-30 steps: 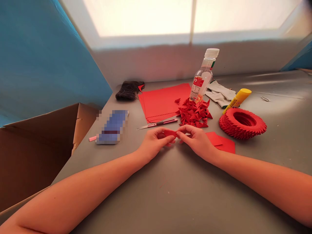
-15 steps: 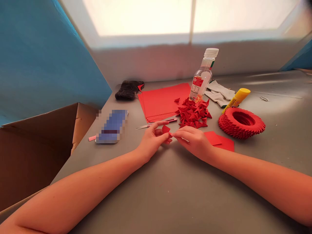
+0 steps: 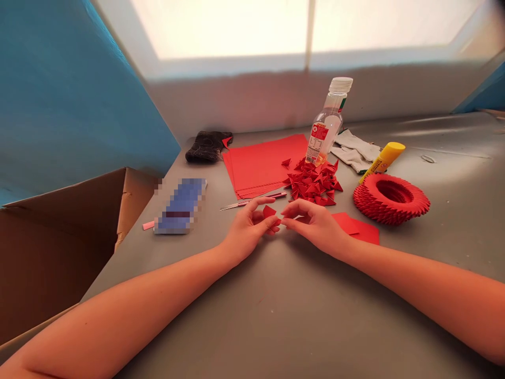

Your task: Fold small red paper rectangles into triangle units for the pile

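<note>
My left hand (image 3: 250, 229) is closed on a small folded red paper piece (image 3: 270, 211), its thumb pressed over the lower part and the index finger stretched out above. My right hand (image 3: 310, 221) meets the piece's right end with bent thumb and index finger, their tips close together at its edge. Part of the folded piece is hidden behind the left thumb. Just beyond the hands lies a heap of folded red paper triangles (image 3: 313, 184). Small red paper sheets (image 3: 365, 231) lie partly behind my right wrist.
Behind are large red sheets (image 3: 264, 160), a slim pointed tool (image 3: 236, 204), a bottle (image 3: 325, 129) and white gloves (image 3: 357, 150). A red folded-paper ring (image 3: 390, 202) and yellow glue stick (image 3: 382, 160) stand right. Left are a phone (image 3: 181, 205), black cloth item (image 3: 207, 147) and cardboard box (image 3: 122, 205).
My right thumb and index finger have shifted slightly right and arched apart more at the knuckles. The folded piece has turned a little in my left hand.
</note>
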### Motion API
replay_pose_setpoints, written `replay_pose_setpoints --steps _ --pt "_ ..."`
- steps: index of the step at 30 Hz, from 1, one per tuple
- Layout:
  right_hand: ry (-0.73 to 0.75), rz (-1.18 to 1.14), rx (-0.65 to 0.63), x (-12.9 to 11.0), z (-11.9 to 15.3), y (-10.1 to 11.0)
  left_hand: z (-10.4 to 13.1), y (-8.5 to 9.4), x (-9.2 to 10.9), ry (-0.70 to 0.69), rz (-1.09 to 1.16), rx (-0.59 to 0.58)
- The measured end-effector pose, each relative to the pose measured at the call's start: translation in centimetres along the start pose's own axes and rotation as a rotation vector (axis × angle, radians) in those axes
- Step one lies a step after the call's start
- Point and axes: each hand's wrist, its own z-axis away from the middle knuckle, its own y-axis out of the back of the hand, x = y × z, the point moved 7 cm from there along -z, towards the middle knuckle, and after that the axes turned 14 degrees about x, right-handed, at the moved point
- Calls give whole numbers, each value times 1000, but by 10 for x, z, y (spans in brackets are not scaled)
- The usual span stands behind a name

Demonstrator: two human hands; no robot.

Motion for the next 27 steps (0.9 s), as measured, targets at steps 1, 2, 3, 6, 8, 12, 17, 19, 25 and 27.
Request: replay_pose_setpoints --steps 1,2,3,6,8,12,17,19,25,27 --pt "-17 -11 -4 2 0 -1 0 0 0 3 -7 -2" --pt "-24 -19 -7 3 -1 -2 0 0 -1 7 -13 -3" --pt "-25 -25 -11 4 -1 -2 0 0 -1 10 -17 -2" --pt "-23 -40 -25 4 0 -4 1 -1 2 -14 -21 -2" --pt "-33 -33 -36 4 2 -5 2 -1 4 -43 -28 -4" --pt "-36 18 -57 3 4 -5 4 -1 8 -77 -79 -15" --pt "1 51 -46 -1 0 -2 6 -4 4 -61 -117 -54" --pt "19 52 -36 -3 -1 -1 8 -8 2 -32 -111 -109" --pt "272 175 31 -18 0 1 13 -16 0 22 -59 -189" --pt "446 269 65 -25 3 1 13 -16 0 25 -47 -190"
